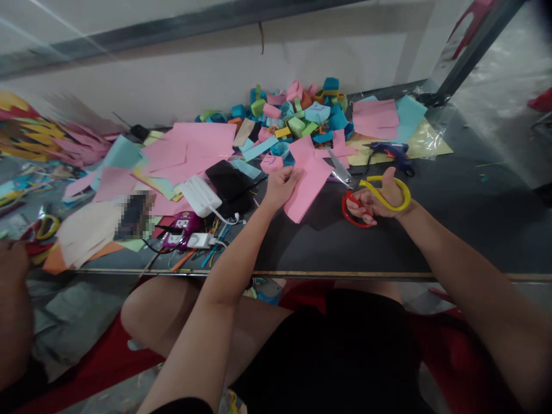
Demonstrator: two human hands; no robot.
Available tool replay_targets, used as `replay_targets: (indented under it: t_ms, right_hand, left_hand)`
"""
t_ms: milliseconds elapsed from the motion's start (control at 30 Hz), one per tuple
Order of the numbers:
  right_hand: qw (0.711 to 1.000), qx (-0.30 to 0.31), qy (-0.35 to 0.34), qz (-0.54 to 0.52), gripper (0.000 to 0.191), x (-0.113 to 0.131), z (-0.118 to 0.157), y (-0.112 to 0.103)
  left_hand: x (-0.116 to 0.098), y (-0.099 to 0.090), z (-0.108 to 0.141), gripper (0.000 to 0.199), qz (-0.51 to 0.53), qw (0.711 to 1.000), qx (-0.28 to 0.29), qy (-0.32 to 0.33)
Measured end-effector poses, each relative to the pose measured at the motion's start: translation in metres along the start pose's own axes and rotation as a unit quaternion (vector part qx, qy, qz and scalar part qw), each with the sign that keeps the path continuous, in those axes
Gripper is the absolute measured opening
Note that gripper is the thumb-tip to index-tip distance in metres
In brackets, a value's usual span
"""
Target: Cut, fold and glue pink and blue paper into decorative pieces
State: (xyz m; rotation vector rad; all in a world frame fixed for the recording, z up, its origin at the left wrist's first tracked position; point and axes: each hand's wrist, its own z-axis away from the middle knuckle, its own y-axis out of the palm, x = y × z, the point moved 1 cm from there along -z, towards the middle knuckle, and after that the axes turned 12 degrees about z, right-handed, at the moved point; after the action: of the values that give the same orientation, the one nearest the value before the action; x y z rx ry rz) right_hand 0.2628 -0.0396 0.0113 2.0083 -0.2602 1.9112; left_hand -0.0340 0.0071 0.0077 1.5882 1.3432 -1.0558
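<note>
My left hand (282, 185) pinches the left edge of a pink sheet of paper (309, 187), held just over the dark table. In my right hand (379, 199) is a pair of scissors (342, 171) with one yellow and one red handle. My thumb goes through the yellow loop and my fingers through the red one. The scissor blades are spread apart, their tips by the right edge of the pink sheet. Behind the sheet lies a cross-shaped pink cutout (340, 146), next to a heap of small folded paper pieces (297, 123).
A glue gun (390, 154) lies right of the heap on yellow paper. To the left are pink sheets (207, 141), a white power bank (200, 195), a black phone-like object (228, 181) and a purple power strip (183, 227). Another person's hand (12, 259) shows at far left.
</note>
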Motion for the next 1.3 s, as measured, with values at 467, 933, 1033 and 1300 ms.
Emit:
replay_targets:
  t_ms: [467, 933, 1033, 1300]
  right_hand:
    - [0.998, -0.012, 0.052, 0.035, 0.099, 0.006, 0.002, 0.003]
    - [0.999, 0.022, 0.039, 0.008, 0.095, 0.001, 0.000, 0.001]
    - [0.999, 0.026, 0.033, 0.005, 0.094, 0.000, -0.001, 0.001]
    - [0.999, 0.022, 0.030, 0.000, 0.089, -0.001, -0.002, 0.000]
  left_hand:
    - [-0.001, -0.004, -0.003, 0.067, 0.008, 1.000, 0.006, -0.001]
    - [0.001, 0.004, 0.002, 0.068, -0.038, 0.998, 0.034, 0.023]
    - [0.002, 0.007, 0.004, 0.071, -0.043, 0.998, 0.047, 0.024]
    - [-0.005, 0.012, 0.007, 0.072, -0.040, 0.998, 0.050, 0.025]
